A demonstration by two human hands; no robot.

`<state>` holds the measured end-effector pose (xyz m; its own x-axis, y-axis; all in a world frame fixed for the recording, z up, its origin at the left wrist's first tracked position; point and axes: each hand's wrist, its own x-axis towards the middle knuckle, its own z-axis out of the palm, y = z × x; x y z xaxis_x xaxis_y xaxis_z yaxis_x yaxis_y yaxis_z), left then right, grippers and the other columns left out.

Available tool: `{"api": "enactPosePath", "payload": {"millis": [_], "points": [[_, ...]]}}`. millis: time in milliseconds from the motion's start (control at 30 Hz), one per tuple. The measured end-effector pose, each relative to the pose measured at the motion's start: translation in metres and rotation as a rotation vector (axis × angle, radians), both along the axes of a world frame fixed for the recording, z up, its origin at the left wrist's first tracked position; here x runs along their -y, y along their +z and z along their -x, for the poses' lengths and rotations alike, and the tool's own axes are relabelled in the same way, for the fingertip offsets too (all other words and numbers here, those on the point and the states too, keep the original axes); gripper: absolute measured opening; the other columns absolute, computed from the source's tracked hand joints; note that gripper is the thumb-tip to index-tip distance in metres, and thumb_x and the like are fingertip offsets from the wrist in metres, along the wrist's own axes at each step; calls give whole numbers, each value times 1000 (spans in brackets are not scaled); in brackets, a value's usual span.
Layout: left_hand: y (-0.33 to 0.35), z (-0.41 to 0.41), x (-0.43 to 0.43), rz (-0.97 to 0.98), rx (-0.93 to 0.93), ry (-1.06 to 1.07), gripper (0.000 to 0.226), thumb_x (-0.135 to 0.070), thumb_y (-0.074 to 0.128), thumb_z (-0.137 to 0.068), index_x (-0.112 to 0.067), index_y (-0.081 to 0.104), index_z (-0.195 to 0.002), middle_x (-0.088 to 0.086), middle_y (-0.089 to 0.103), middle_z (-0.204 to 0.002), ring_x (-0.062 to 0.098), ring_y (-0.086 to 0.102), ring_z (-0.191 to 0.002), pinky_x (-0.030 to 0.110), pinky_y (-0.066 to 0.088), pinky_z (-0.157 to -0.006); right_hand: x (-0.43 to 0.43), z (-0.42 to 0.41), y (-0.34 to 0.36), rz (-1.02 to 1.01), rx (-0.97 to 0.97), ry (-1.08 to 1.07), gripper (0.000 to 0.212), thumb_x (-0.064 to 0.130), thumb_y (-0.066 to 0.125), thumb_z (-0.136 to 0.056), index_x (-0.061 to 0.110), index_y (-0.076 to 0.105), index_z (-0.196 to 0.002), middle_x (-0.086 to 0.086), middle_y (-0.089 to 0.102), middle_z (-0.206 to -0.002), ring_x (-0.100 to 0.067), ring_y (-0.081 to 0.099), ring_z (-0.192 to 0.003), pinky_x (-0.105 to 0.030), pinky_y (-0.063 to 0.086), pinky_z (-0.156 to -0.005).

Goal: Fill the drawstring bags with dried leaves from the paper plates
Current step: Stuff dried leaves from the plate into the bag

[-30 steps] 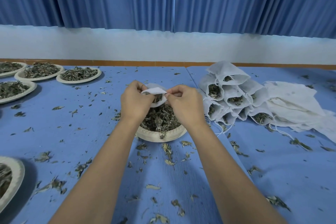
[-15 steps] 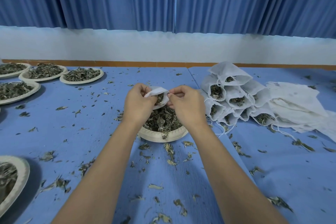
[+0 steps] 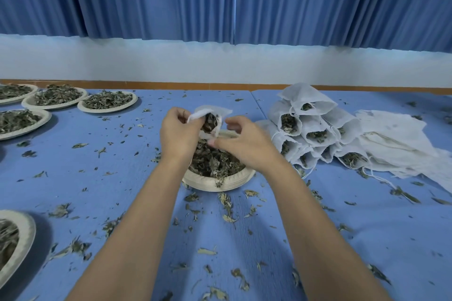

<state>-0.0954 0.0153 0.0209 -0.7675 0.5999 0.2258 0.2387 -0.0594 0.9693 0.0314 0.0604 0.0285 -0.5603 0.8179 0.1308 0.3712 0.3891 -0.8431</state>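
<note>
My left hand (image 3: 179, 133) grips the rim of a small white drawstring bag (image 3: 215, 111), held above a paper plate (image 3: 220, 182) heaped with dried leaves (image 3: 212, 162). The bag's mouth faces me and dark leaves show inside it. My right hand (image 3: 244, 144) hovers just right of the bag over the plate, fingers curled, thumb and fingertips close to the bag's lower edge; whether it pinches anything is unclear.
A pile of filled white bags (image 3: 310, 129) lies to the right, with flat empty bags (image 3: 396, 144) beyond it. Several other leaf-filled plates sit at the far left (image 3: 107, 101) and near left (image 3: 17, 244). Loose leaf bits litter the blue table (image 3: 97, 178).
Both hands held the bag's rim before; now my right hand has come off the rim and moved right and down. The bag's mouth has turned toward me, showing leaves inside.
</note>
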Motion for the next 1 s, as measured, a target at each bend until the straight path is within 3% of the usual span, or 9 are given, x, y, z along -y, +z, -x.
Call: {"api": "enactPosePath", "payload": {"millis": [200,300,367,500,667,733,833,933,1000], "points": [[12,10,13,-188,442,-176,22,-2,63,-88,-14,47,-77,5,56,-84,13,59,-74,22,51,-57,-1,-8,0,-109,472,244,78,42,78,-74,30,41,-142,9,36,-149,-11,35,-134,-25,31,-104],[13,11,18,-196,469,-179,20,-4,60,-90,-14,48,-77,6,58,-86,15,59,-78,24,51,-59,-1,-1,-8,-254,501,218,70,35,75,-79,28,44,-142,3,31,-153,-18,30,-139,-29,28,-108],[12,11,19,-148,416,-133,19,-7,60,-91,-14,48,-78,5,58,-90,16,59,-85,24,54,-61,-1,2,-14,-317,517,177,59,34,73,-81,25,52,-136,-1,46,-143,-20,42,-130,-30,37,-99],[12,10,20,-107,361,-52,18,-10,60,-92,-16,49,-79,2,56,-91,20,58,-88,29,58,-67,1,7,-21,-465,463,65,34,24,70,-84,20,68,-118,-7,68,-111,-25,57,-107,-28,44,-78],[14,10,22,-166,300,25,19,-10,61,-92,-20,49,-80,7,58,-98,17,59,-78,17,50,-46,1,10,-27,-500,382,-35,33,7,61,-87,18,68,-117,-9,70,-112,-25,65,-91,-30,51,-76],[15,10,22,-226,318,36,20,-8,61,-91,-19,49,-80,9,59,-96,16,61,-75,16,51,-50,0,10,-27,-465,309,-82,32,6,60,-87,17,69,-116,-10,70,-110,-21,65,-77,-24,53,-71],[12,9,22,-266,304,73,19,-6,61,-91,-18,50,-81,9,58,-89,14,62,-73,19,55,-58,-7,6,-25,-321,114,-136,27,7,66,-86,12,71,-112,-10,73,-99,-5,47,-45,-8,38,-43],[5,7,21,-236,245,94,18,-6,62,-90,-18,52,-81,7,59,-85,6,65,-60,19,56,-62,-13,1,-20,-159,2,-139,29,15,74,-81,11,73,-110,-4,73,-95,0,54,-57,-6,41,-50],[-1,4,18,-207,234,94,19,-5,63,-90,-18,53,-79,5,59,-83,5,65,-57,17,55,-60,-14,-4,-17,-15,-73,-135,31,15,76,-79,10,72,-109,-3,72,-95,-12,66,-72,-20,54,-70]]}}
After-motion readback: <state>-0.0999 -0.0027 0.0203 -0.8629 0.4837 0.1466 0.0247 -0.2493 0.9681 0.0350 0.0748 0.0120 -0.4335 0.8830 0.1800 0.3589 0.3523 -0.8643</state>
